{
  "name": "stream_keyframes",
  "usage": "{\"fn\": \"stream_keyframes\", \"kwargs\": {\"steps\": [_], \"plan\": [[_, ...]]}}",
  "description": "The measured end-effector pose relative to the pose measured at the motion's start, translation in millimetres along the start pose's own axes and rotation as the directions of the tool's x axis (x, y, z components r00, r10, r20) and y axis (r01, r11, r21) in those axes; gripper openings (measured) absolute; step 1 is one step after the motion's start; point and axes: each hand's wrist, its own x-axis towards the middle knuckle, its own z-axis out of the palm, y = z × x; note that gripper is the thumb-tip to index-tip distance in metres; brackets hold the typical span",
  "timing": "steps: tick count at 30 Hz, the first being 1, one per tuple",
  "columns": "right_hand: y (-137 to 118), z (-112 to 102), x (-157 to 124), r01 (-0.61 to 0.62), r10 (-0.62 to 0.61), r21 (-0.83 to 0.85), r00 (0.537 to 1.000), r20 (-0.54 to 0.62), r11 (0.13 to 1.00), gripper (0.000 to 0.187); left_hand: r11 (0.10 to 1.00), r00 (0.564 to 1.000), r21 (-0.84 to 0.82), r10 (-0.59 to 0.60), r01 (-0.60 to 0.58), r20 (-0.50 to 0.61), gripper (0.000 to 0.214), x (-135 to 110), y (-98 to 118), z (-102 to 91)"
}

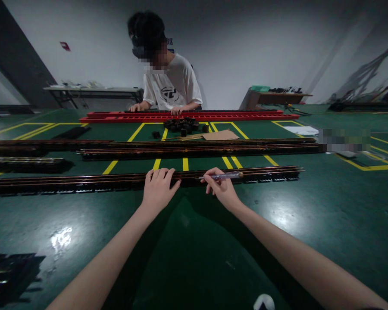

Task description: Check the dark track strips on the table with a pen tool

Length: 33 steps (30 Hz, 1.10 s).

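Note:
A long black strip assembly (93, 183) with copper-coloured rods along it lies across the green surface in front of me. My left hand (159, 186) rests on it, palm down, with the fingers spread and the thumb apart. To the right, my right hand (220, 185) is closed around a screwdriver (228, 175) with a clear, purplish handle. The handle points right, and the thin shaft points left toward the strip between my hands. Whether its tip touches the strip is too small to tell.
Similar long strips (200, 150) lie farther back. Beyond them are a cardboard piece (220, 135), a heap of small black parts (183, 125) and red rails (194, 116). A person (173, 84) in a white shirt has both hands at the rails. More black strips (11, 277) lie lower left.

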Motion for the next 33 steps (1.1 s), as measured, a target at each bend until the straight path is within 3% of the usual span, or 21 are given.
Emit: {"fn": "stream_keyframes", "kwargs": {"steps": [15, 25, 33], "plan": [[-5.5, -0.2, -1.4, -0.007, 0.007, 0.015, 1.000, -0.015, 1.000, 0.014, 1.000, 0.998, -0.023, -0.001, 0.000, -0.058, 0.038, -3.7, 0.4, 0.8], [-4.2, -0.1, -2.6, 0.008, -0.006, 0.049, 0.999, -0.045, 0.999, 0.020, 0.999, 0.999, -0.039, 0.000, -0.001, -0.037, 0.043, -4.3, 0.2, 1.6], [0.7, -0.4, -1.6, 0.017, -0.003, 0.091, 0.989, -0.146, 0.996, 0.017, 1.000, 0.999, 0.003, 0.011, -0.011, -0.044, 0.044, -5.1, 0.9, 1.2]]}}
